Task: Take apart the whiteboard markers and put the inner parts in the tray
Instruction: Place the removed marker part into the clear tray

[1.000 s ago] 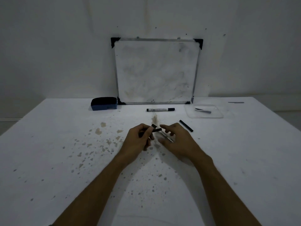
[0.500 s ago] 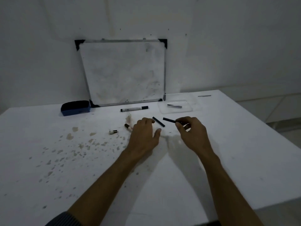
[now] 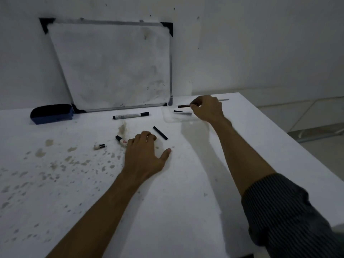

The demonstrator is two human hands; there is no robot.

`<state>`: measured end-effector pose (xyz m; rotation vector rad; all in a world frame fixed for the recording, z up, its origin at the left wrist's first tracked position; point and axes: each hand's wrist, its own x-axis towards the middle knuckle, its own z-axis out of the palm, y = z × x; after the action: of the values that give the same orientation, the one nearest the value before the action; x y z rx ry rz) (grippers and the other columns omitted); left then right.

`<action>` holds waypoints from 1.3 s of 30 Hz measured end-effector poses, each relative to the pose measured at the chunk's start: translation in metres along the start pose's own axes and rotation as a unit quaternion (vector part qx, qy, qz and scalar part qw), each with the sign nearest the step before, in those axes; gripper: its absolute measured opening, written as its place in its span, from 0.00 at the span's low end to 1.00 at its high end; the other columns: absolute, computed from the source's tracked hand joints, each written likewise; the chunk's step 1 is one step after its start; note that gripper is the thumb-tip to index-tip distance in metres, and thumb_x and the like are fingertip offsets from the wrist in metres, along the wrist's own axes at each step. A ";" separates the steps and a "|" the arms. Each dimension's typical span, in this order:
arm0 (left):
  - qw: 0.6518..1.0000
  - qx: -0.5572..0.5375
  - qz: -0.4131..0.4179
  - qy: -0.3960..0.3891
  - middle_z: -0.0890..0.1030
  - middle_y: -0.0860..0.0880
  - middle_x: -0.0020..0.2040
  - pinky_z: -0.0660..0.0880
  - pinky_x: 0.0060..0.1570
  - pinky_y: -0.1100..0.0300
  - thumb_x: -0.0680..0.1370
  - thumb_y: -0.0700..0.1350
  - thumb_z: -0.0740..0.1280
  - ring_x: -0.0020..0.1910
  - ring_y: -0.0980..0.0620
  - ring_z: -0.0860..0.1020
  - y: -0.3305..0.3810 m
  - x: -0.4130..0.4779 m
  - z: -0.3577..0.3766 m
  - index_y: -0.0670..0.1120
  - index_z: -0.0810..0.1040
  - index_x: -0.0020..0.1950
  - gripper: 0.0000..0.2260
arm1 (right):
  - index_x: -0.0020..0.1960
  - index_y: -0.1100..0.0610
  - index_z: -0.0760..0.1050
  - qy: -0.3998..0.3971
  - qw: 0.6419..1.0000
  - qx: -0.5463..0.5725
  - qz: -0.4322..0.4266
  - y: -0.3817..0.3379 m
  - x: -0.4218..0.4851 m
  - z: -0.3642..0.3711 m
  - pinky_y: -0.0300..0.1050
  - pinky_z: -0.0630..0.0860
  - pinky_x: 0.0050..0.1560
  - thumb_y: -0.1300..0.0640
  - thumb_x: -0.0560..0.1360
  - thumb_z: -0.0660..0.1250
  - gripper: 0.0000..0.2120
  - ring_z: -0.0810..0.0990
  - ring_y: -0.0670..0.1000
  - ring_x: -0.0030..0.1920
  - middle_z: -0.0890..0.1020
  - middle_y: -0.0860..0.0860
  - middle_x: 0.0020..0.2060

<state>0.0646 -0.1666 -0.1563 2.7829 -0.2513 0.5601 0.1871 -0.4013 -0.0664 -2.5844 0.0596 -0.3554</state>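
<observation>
Pinching one end of the thin dark ink rod (image 3: 184, 106) above the clear shallow plastic tray (image 3: 167, 119), the right hand (image 3: 207, 109) needs little force on something so light, while the left hand (image 3: 145, 155) rests flat and empty on the white worktop (image 3: 186, 202).

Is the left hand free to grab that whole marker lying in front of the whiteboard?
Probably yes. The left hand lies flat and empty on the table, and the intact marker lies just beyond it with only bare tabletop between; the loose parts sit off to the sides.
</observation>
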 end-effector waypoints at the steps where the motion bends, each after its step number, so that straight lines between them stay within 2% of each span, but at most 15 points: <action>1: 1.000 -0.001 0.000 0.000 0.80 0.46 0.61 0.73 0.59 0.47 0.75 0.67 0.65 0.58 0.44 0.79 -0.001 0.002 0.000 0.42 0.81 0.62 0.31 | 0.54 0.48 0.87 -0.017 1.000 -0.014 0.013 -0.001 0.011 0.003 0.51 0.73 0.63 0.52 0.76 0.68 0.11 0.81 0.59 0.60 0.88 0.50 0.52; 5: 1.000 -0.005 0.004 0.005 0.80 0.46 0.60 0.72 0.59 0.47 0.75 0.67 0.66 0.58 0.44 0.78 0.001 0.002 0.002 0.42 0.81 0.62 0.31 | 0.53 0.51 0.86 -0.088 0.994 -0.043 0.054 -0.001 0.044 0.018 0.50 0.68 0.61 0.54 0.72 0.69 0.12 0.81 0.59 0.59 0.87 0.52 0.50; 9: 1.000 0.003 0.003 0.002 0.79 0.46 0.61 0.72 0.61 0.46 0.76 0.68 0.65 0.60 0.45 0.77 0.000 0.002 0.001 0.42 0.80 0.63 0.31 | 0.53 0.56 0.82 -0.132 0.984 -0.105 0.061 -0.004 0.060 0.030 0.53 0.66 0.65 0.56 0.70 0.69 0.13 0.79 0.62 0.59 0.84 0.56 0.53; 11: 1.000 0.005 0.003 0.001 0.79 0.46 0.62 0.71 0.62 0.46 0.76 0.68 0.64 0.61 0.45 0.77 -0.001 0.002 0.001 0.42 0.80 0.64 0.31 | 0.50 0.58 0.79 -0.150 0.980 -0.120 0.062 -0.008 0.063 0.030 0.53 0.65 0.65 0.57 0.70 0.69 0.10 0.79 0.62 0.58 0.82 0.56 0.51; 13: 1.000 0.003 0.000 -0.001 0.79 0.46 0.62 0.71 0.62 0.46 0.76 0.68 0.63 0.61 0.44 0.77 0.000 0.002 0.001 0.42 0.80 0.64 0.32 | 0.43 0.57 0.75 -0.151 0.981 -0.103 0.064 -0.012 0.062 0.026 0.52 0.66 0.59 0.58 0.70 0.69 0.04 0.80 0.61 0.54 0.81 0.56 0.46; 15: 1.000 -0.003 0.000 -0.005 0.79 0.46 0.63 0.71 0.63 0.46 0.77 0.68 0.63 0.61 0.45 0.76 0.000 0.003 0.001 0.42 0.79 0.65 0.32 | 0.39 0.58 0.74 -0.133 0.988 -0.062 0.057 -0.016 0.058 0.021 0.48 0.69 0.54 0.58 0.72 0.68 0.05 0.80 0.59 0.50 0.80 0.55 0.41; 16: 1.000 -0.012 0.001 -0.009 0.79 0.46 0.63 0.72 0.63 0.46 0.77 0.68 0.64 0.61 0.45 0.76 -0.001 0.003 0.001 0.42 0.80 0.65 0.32 | 0.41 0.60 0.79 -0.122 0.991 -0.036 0.045 -0.018 0.054 0.017 0.47 0.72 0.56 0.57 0.73 0.69 0.06 0.82 0.58 0.51 0.83 0.55 0.42; 18: 0.999 -0.042 0.000 -0.011 0.79 0.46 0.62 0.73 0.62 0.47 0.76 0.67 0.66 0.61 0.45 0.76 -0.002 0.003 -0.001 0.42 0.80 0.64 0.31 | 0.54 0.58 0.86 -0.099 0.994 0.034 0.012 -0.021 0.038 0.009 0.49 0.77 0.62 0.54 0.77 0.69 0.11 0.83 0.56 0.56 0.88 0.54 0.52; 21: 0.994 -0.109 -0.014 -0.013 0.79 0.48 0.62 0.74 0.62 0.50 0.77 0.64 0.68 0.61 0.48 0.76 -0.004 0.002 -0.005 0.43 0.81 0.64 0.27 | 0.60 0.54 0.85 -0.068 0.986 0.151 -0.038 -0.024 -0.005 -0.001 0.42 0.76 0.58 0.50 0.80 0.69 0.13 0.83 0.50 0.57 0.87 0.50 0.56; 23: 0.976 -0.213 -0.047 -0.018 0.80 0.48 0.61 0.75 0.62 0.53 0.79 0.61 0.66 0.61 0.49 0.77 -0.005 0.002 -0.010 0.43 0.81 0.64 0.24 | 0.60 0.52 0.85 -0.062 0.978 0.196 -0.037 -0.024 -0.036 0.002 0.41 0.76 0.58 0.49 0.80 0.70 0.12 0.83 0.47 0.55 0.87 0.49 0.55; 26: 0.897 -0.418 -0.140 -0.031 0.79 0.49 0.62 0.78 0.61 0.49 0.82 0.57 0.62 0.62 0.48 0.79 -0.009 0.008 -0.023 0.45 0.80 0.65 0.20 | 0.61 0.52 0.84 -0.105 0.968 0.226 -0.021 -0.030 -0.080 0.016 0.40 0.76 0.55 0.52 0.81 0.70 0.11 0.82 0.44 0.50 0.87 0.48 0.53; 29: 0.851 -0.492 -0.177 -0.045 0.78 0.50 0.66 0.75 0.59 0.52 0.87 0.55 0.55 0.65 0.50 0.75 -0.022 0.013 -0.032 0.47 0.81 0.67 0.20 | 0.62 0.48 0.83 -0.177 0.969 0.165 -0.056 -0.049 -0.117 0.038 0.35 0.74 0.48 0.49 0.79 0.71 0.12 0.82 0.39 0.49 0.86 0.44 0.52; 32: 0.802 -0.563 -0.192 -0.043 0.80 0.49 0.68 0.66 0.69 0.54 0.89 0.50 0.53 0.69 0.50 0.73 -0.031 0.014 -0.037 0.43 0.82 0.67 0.21 | 0.65 0.47 0.80 -0.213 0.969 0.097 -0.081 -0.072 -0.149 0.067 0.34 0.73 0.45 0.38 0.74 0.73 0.23 0.79 0.38 0.45 0.85 0.43 0.53; 35: 0.784 -0.591 -0.186 -0.037 0.82 0.47 0.64 0.65 0.74 0.57 0.89 0.46 0.54 0.66 0.53 0.76 -0.033 0.013 -0.042 0.37 0.83 0.65 0.20 | 0.61 0.49 0.83 -0.137 0.985 0.062 -0.087 -0.087 -0.168 0.085 0.40 0.79 0.45 0.36 0.70 0.74 0.26 0.81 0.42 0.43 0.85 0.45 0.50; 39: 0.794 -0.587 -0.157 -0.034 0.83 0.43 0.65 0.69 0.74 0.56 0.89 0.43 0.57 0.65 0.50 0.79 -0.032 0.012 -0.050 0.36 0.83 0.64 0.17 | 0.54 0.52 0.85 -0.086 0.989 0.077 -0.090 -0.090 -0.172 0.086 0.46 0.82 0.47 0.44 0.74 0.74 0.15 0.83 0.46 0.43 0.87 0.47 0.45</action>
<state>0.0655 -0.1221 -0.1156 1.5577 -0.0813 0.1060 0.0416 -0.2615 -0.1333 -2.4609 -0.2551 -0.1929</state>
